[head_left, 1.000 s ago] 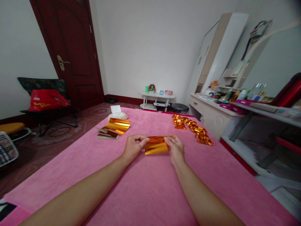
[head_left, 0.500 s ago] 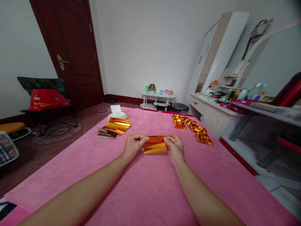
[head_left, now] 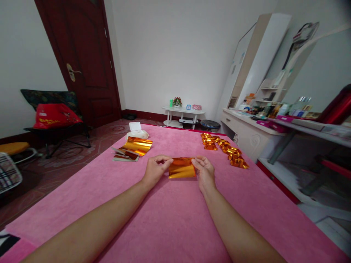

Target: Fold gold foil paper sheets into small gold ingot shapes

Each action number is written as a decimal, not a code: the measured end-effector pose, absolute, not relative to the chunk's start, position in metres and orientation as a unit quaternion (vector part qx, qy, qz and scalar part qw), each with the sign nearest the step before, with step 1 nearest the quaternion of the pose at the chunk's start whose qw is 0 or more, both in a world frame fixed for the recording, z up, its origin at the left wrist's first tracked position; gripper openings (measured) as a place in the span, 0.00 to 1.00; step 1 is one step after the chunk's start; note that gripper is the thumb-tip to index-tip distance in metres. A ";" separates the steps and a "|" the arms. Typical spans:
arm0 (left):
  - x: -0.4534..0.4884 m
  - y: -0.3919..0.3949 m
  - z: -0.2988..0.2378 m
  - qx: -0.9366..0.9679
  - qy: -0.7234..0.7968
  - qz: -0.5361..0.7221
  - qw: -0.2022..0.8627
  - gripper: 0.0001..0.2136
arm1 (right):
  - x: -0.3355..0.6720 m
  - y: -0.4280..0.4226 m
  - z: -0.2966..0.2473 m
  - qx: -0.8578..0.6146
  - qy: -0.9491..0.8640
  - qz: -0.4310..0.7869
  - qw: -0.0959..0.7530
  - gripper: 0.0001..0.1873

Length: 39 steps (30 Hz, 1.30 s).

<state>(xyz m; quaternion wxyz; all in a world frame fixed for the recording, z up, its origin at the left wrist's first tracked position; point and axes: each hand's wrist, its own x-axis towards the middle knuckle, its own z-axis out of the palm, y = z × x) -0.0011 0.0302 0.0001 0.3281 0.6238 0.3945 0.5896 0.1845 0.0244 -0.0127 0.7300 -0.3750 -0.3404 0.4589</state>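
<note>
A sheet of shiny gold foil paper (head_left: 182,171) is stretched between my two hands, its top edge folded or rolled over. My left hand (head_left: 157,170) pinches the upper left corner between thumb and fingers. At the upper right corner, my right hand (head_left: 204,171) does the same. Ahead to the left lies a stack of foil sheets (head_left: 137,146), the top one curling, with grey backing sheets (head_left: 124,158) beneath. Several folded gold foil pieces (head_left: 226,148) lie in a cluster ahead to the right.
Pink cloth (head_left: 170,219) covers the surface under my hands. A small white box with its lid up (head_left: 135,128) stands behind the foil stack. Beyond are a low white table (head_left: 182,110), a round dark stool (head_left: 210,125) and, on the right, a dresser (head_left: 244,128) crowded with bottles.
Both hands keep their pinch on the foil paper. The sheet has shifted very slightly to the right; the stack and the folded pieces have not moved.
</note>
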 end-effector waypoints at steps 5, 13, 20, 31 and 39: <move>-0.001 0.029 0.001 0.613 0.398 0.600 0.324 0.06 | 0.185 0.025 -0.014 -0.366 -0.341 0.467 0.729 0.20; -0.001 0.028 0.002 0.616 0.391 0.606 0.317 0.05 | 0.185 0.026 -0.016 -0.360 -0.342 0.464 0.734 0.20; -0.002 0.032 -0.001 0.589 0.392 0.611 0.354 0.06 | 0.186 0.026 -0.016 -0.357 -0.337 0.469 0.734 0.20; 0.000 0.030 0.002 0.590 0.393 0.612 0.351 0.04 | 0.185 0.027 -0.018 -0.348 -0.334 0.466 0.742 0.20; 0.002 0.031 -0.001 0.581 0.368 0.627 0.365 0.05 | 0.183 0.024 -0.015 -0.366 -0.332 0.441 0.749 0.20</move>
